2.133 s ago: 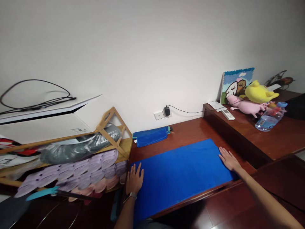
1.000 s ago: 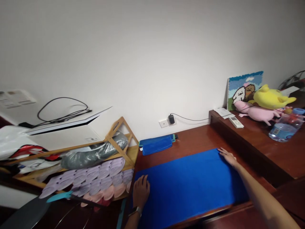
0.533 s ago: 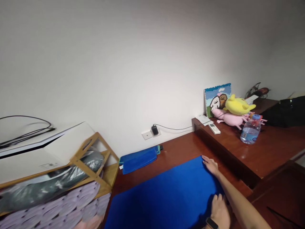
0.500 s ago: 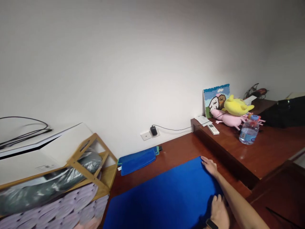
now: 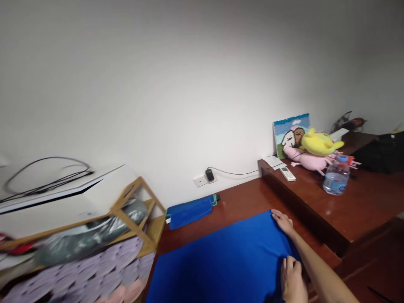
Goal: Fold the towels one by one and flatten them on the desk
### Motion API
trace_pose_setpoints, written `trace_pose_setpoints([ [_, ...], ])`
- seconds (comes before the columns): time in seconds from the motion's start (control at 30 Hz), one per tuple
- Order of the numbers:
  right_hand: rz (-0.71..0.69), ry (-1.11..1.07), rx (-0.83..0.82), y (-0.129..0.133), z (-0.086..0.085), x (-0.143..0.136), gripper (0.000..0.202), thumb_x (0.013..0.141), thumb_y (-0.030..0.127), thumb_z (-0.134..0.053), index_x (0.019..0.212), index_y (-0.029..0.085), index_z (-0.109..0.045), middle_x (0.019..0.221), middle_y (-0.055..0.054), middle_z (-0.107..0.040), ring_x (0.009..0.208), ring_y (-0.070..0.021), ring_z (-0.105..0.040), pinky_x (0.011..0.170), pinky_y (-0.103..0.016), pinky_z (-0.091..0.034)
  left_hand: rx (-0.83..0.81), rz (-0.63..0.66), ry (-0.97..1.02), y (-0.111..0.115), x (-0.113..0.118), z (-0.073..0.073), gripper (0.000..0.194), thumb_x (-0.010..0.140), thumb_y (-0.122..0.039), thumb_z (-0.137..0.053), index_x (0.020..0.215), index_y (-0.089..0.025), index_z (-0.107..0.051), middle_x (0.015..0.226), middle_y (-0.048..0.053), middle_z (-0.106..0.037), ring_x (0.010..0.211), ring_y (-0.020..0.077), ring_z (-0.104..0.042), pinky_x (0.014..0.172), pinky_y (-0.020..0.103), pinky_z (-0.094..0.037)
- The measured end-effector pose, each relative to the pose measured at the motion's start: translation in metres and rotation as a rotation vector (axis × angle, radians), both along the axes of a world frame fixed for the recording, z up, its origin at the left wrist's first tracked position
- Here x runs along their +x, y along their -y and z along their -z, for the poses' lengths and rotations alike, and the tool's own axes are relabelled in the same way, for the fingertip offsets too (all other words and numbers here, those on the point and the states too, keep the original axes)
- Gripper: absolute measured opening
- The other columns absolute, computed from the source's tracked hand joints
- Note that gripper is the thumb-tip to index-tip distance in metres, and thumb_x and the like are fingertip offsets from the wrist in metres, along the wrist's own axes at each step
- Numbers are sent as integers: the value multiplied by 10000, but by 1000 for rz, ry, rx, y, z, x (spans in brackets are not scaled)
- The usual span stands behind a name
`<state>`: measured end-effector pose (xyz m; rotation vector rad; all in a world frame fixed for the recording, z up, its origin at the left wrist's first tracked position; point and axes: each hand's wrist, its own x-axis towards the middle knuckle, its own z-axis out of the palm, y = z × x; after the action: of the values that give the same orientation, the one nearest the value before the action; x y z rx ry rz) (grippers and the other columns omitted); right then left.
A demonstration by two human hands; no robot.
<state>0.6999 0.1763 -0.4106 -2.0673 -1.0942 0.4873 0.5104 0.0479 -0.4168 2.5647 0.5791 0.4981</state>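
Note:
A large blue cloth (image 5: 221,256) lies spread on the brown wooden desk (image 5: 243,193), with small wrinkles near its right side. At its far right corner, the fingers of my right hand (image 5: 284,222) are closed on the cloth. Nearer to me, my left hand (image 5: 293,277) has its fingers curled over the right edge of the same cloth. My right forearm runs to the lower right, beside the left hand.
Folded blue cloths (image 5: 191,212) lie by the wall below a socket with a black plug (image 5: 209,174). A wooden rack (image 5: 151,227) stands left. The raised desk part (image 5: 341,214) at right holds a bottle (image 5: 336,176), remote (image 5: 287,174), plush toys (image 5: 320,143) and picture (image 5: 292,132).
The scene has shifted slightly right in view. My left hand's fingers have curled in at the cloth's edge, and wrinkles have appeared between my hands. My right hand stays at the corner.

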Motion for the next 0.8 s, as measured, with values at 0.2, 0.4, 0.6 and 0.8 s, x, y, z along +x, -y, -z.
trace_pose_setpoints([
  [0.2,66,-145,87,6,-17,-7,476,772,620,-572,924,246,-823,1174,-115,-801,1208,-367,-694,1091,-546,-490,-414,-323,144,14,-47,-60,209,994,-259,-522,1128,-289,-678,1134,123,-693,1076,256,-661,937,440,-546],
  [0.4,145,-293,198,-20,-66,-48,372,618,470,-730,821,162,-780,841,-173,-794,855,-348,-756,793,-465,-608,-551,-476,376,9,-100,-122,413,891,-196,-646,1300,-251,-669,1061,53,-782,969,214,-718,921,351,-567],
  [0.6,-115,-505,251,-75,-127,-126,310,650,415,-734,811,152,-768,662,-83,-722,571,-180,-644,512,-280,-517,-466,-727,566,2,-172,-142,159,837,-142,-667,897,-233,-783,910,55,-815,840,208,-748,811,306,-578],
  [0.8,-454,-514,228,-125,-162,-241,313,728,400,-715,926,169,-790,969,-92,-795,742,-161,-698,662,-250,-570,-461,-923,822,3,-271,-151,173,923,-353,-644,919,-206,-734,783,58,-781,744,202,-765,691,279,-587],
])
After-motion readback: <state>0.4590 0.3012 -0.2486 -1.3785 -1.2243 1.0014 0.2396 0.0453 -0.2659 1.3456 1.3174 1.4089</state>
